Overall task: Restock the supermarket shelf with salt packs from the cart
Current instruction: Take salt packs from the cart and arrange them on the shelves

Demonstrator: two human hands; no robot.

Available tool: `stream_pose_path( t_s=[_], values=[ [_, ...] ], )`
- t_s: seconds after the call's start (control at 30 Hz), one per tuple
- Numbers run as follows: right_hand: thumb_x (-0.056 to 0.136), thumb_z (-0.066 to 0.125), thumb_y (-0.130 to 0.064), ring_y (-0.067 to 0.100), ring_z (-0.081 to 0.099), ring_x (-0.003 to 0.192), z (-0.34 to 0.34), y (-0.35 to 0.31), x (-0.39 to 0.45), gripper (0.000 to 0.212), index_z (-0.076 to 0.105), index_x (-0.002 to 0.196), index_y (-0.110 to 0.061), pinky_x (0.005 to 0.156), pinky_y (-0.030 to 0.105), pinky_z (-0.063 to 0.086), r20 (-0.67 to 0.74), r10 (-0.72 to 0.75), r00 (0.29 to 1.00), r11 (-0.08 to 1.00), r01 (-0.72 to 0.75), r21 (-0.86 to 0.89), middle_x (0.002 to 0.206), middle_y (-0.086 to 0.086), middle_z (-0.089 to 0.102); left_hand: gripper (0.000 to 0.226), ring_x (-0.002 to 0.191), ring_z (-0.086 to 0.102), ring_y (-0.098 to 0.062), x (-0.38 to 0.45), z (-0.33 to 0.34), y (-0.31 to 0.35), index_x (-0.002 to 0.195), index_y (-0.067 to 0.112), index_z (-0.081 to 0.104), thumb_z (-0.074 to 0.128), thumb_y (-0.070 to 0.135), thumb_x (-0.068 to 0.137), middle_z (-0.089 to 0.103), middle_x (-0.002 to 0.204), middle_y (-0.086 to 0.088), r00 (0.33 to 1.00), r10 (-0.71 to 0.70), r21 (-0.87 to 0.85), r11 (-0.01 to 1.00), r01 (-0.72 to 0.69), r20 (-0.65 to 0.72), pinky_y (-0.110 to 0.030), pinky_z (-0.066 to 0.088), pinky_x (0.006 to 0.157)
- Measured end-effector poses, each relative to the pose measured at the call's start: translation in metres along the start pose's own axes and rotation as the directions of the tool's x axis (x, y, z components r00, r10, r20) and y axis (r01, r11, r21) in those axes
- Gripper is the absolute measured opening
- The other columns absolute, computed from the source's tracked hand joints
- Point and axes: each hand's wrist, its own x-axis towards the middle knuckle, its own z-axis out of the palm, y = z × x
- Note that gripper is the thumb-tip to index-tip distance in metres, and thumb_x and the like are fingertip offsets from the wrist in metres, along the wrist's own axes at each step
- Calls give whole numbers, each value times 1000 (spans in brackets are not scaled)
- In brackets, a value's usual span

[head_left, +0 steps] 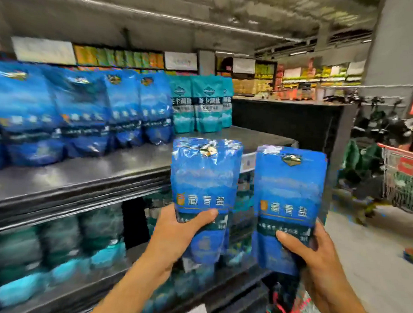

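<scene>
I hold two upright blue salt packs in front of the shelf. My left hand [180,235] grips the lower part of the left salt pack [204,180]. The right salt pack [289,190] is held at its lower part by my right hand [314,262]. Both packs hang just off the front right end of the dark metal shelf [86,174]. On that shelf stands a row of matching blue packs [84,110] at the left, with teal packs [203,104] behind to their right.
A lower shelf [147,286] holds blurred teal and blue packs. A red-rimmed wire shopping cart [403,179] stands at the far right on the pale floor. A dark counter [285,117] and distant stocked shelves lie beyond.
</scene>
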Motion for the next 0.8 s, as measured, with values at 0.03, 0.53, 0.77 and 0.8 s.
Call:
stream_pose_path(
  t_s=[0.03,0.53,0.77,0.8],
  values=[
    [45,96,-46,26,71,105,13,-4,11,81,67,117,-23,85,39,59,51,-26,998,1000,26,0,116,9,73,43,90,74,-13,-2,-7,11,97,26,78,82,42,58,77,101,2,999,20,3,1000,-20,-29,-20,56,69],
    [70,78,3,26,72,90,209,-69,187,42,70,111,-1,69,29,59,580,16,814,989,-97,109,106,12,75,21,88,74,-20,97,-100,147,93,14,78,84,21,74,78,94,-2,913,129,107,990,-94,-387,-36,59,74],
    [75,72,15,26,69,97,240,-32,233,46,64,120,5,80,32,58,561,142,816,990,-110,-90,115,17,70,25,101,70,-27,153,-127,103,100,3,73,81,7,77,74,104,-11,890,99,192,981,-13,-445,-47,53,98],
    [75,74,13,26,69,99,237,-28,237,47,65,119,2,75,27,58,572,166,803,985,-106,-136,113,15,72,26,101,70,-28,156,-135,101,102,4,72,80,8,78,74,102,-9,901,91,250,968,20,-423,-46,52,99]
  ],
)
